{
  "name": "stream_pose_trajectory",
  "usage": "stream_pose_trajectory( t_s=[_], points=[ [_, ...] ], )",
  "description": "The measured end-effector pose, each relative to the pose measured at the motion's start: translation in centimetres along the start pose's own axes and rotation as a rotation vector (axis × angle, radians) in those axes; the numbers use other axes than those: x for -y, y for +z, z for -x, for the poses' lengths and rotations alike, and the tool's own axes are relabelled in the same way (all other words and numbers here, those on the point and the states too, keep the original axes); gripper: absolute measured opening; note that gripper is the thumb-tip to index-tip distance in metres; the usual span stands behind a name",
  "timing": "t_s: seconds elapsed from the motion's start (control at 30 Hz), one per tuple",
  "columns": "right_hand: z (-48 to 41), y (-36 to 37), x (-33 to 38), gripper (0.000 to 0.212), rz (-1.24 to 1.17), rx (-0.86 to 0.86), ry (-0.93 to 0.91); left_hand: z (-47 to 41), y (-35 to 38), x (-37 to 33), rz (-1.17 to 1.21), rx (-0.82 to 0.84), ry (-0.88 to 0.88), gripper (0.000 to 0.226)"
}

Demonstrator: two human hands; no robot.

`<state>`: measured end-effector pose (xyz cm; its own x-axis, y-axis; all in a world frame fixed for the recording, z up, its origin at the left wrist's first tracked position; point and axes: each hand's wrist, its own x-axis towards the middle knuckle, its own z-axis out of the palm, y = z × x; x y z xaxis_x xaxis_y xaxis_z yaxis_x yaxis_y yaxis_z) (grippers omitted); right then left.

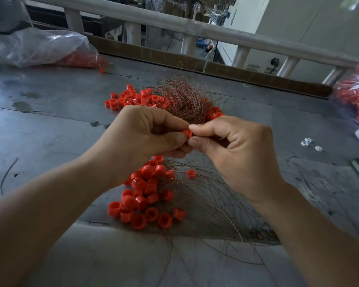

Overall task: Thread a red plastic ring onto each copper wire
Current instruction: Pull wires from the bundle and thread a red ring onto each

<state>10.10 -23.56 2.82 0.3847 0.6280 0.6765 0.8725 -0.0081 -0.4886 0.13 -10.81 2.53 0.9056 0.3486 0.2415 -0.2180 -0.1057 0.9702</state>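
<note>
Pinching one red ring [187,134] above the middle of the tabletop [60,121]: right hand [236,150] with thumb and forefinger closed on its right side, left hand [145,133] with thumb and curled fingers closed on its left. Cannot tell whether a wire runs through it. Just behind the hands, toward the far edge, a thick tangle of copper wires [184,98] beside a scatter of loose rings [129,98]. Below the hands, toward the near edge, another heap of rings [145,195] lying among spread wires [205,195], some reaching past that edge. At the far left corner, a clear bag [46,48] holding more red rings. At the right edge, a second bag [354,96] of the same. Near that edge, a few small white clips [311,142].
</note>
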Motion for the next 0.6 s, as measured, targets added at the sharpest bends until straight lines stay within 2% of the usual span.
stream_pose_trajectory(
  t_s=[0.1, 0.27, 0.6],
  points=[
    [0.25, -0.06, 0.27, 0.02, 0.005, 0.001, -0.012, 0.19, 0.04, 0.09, -0.054, -0.009, 0.023, 0.019],
    [0.37, 0.17, 0.2, 0.02, -0.048, -0.018, 0.022, 0.07, 0.13, 0.26, 0.084, 0.029, -0.058, 0.023],
    [0.52, 0.03, 0.08, 0.018, -0.035, 0.048, 0.02, 0.17, -0.15, -0.08, 0.03, 0.044, -0.095, 0.025]
  ],
)
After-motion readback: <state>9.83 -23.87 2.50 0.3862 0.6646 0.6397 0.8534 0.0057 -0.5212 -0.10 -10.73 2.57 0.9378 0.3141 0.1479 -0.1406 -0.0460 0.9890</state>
